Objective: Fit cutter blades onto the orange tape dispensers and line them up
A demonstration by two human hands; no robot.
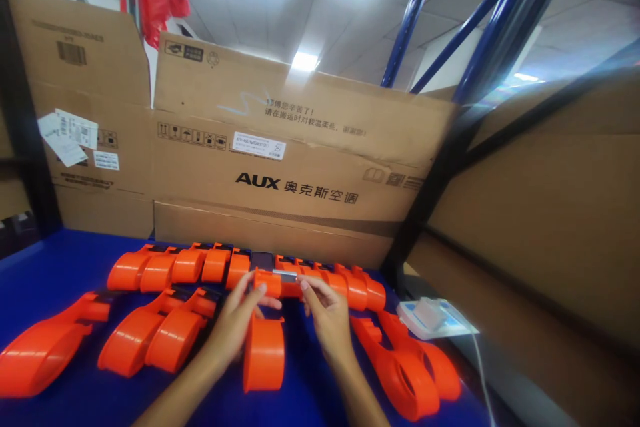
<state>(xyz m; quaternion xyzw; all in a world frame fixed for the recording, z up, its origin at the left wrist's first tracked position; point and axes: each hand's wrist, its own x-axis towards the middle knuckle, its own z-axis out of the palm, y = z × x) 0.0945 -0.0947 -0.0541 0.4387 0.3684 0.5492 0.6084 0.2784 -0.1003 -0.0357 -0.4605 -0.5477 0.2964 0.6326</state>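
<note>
Cardboard panels stand across the middle of the frame, behind a blue work surface. At lower left, loose orange pieces lie on that surface, with a back row of orange parts running behind them toward the right.

Just left of the lower centre, the left hand comes up from the bottom edge, thumb uppermost and lower fingers reaching rightward; it grasps an orange end at the centre. An orange band sits below these fingers; whether it joins that end, I cannot tell. From the orange end a silvery piece points right, its far tip between thumb and forefinger of the right hand, whose other fingers curl inward.

This looks like fitting or adjusting the silvery piece; the next move seems to call for a steady left hold and careful alignment from the right.

At lower right lie more orange pieces, near a white device.
</note>
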